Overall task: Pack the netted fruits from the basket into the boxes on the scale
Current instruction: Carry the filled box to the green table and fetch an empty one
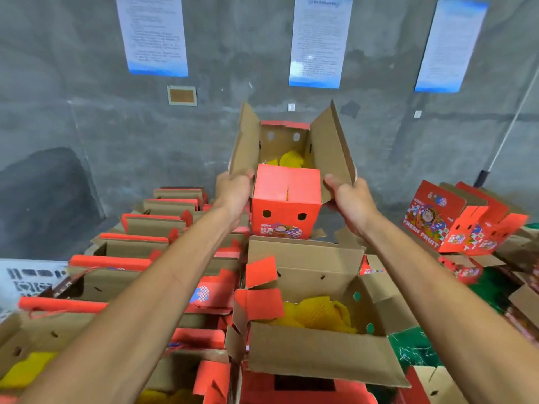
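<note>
Red fruit box (287, 199), one, raised in front of me above the stacked cartons. Its two long brown flaps stand open and upright, and its near end flap is folded inward. Two round holes are visible in its near end wall and two in its far one. Netted fruits (291, 159), yellow foam mesh, lie at the far end inside; their count is uncertain, at least two.

Hands, two. My left hand (233, 189) grips the lower edge of the left flap, fingers curled around it. My right hand (348, 199) grips the lower edge of the right flap, thumb on top.

Open brown carton (320, 349), one, directly below my arms, with more yellow netted fruit (318, 314) inside and red flaps (261, 287) sticking up at its left edge.

Left row of cartons (140, 243), about six or seven counted, closely packed, flaps up, little room between them.

Printed red boxes (455, 220), a heap at right, tilted, at least three, lettered "FRESH FRUIT". Green netting (414, 348) lies at lower right.

Grey concrete wall (87, 126) is behind, open space between it and the raised box. Posted sheets (318, 39), three, on the wall.
</note>
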A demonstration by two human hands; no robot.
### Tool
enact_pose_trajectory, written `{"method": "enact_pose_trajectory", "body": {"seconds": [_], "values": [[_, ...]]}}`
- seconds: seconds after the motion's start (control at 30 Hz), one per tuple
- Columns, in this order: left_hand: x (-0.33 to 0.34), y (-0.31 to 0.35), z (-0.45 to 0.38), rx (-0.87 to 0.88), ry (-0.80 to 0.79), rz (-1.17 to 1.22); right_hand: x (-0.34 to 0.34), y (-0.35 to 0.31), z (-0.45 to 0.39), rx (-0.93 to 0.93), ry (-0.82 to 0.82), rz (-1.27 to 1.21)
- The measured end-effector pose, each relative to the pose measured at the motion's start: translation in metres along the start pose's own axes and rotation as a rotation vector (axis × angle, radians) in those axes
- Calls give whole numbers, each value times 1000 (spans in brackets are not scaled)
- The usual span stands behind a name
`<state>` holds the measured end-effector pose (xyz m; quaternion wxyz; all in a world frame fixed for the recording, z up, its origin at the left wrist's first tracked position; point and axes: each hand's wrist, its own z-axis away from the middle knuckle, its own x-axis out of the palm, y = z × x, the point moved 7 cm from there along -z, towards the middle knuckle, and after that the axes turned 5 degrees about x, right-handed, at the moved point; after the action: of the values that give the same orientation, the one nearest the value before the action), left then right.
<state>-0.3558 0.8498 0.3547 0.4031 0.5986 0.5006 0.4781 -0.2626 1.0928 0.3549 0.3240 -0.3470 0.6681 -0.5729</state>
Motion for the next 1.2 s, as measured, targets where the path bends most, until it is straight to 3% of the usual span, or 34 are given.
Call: {"method": "enact_pose_trajectory", "body": {"seconds": [0.17, 0.4, 0.67, 0.87, 1.2], "values": [[-42, 49, 42, 110, 107, 26, 19, -43, 64, -88, -57, -114], [-120, 76, 124, 159, 217, 99, 57, -55, 163, -21, -98, -136], [-216, 105, 234, 336, 313, -130, 111, -20, 261, 35, -245, -307], [-310, 96, 298, 291, 477, -228, 178, 0, 339, 48, -413, -281], [-512, 84, 385, 205, 653, -256, 314, 32, 501, 157, -547, -273]]}}
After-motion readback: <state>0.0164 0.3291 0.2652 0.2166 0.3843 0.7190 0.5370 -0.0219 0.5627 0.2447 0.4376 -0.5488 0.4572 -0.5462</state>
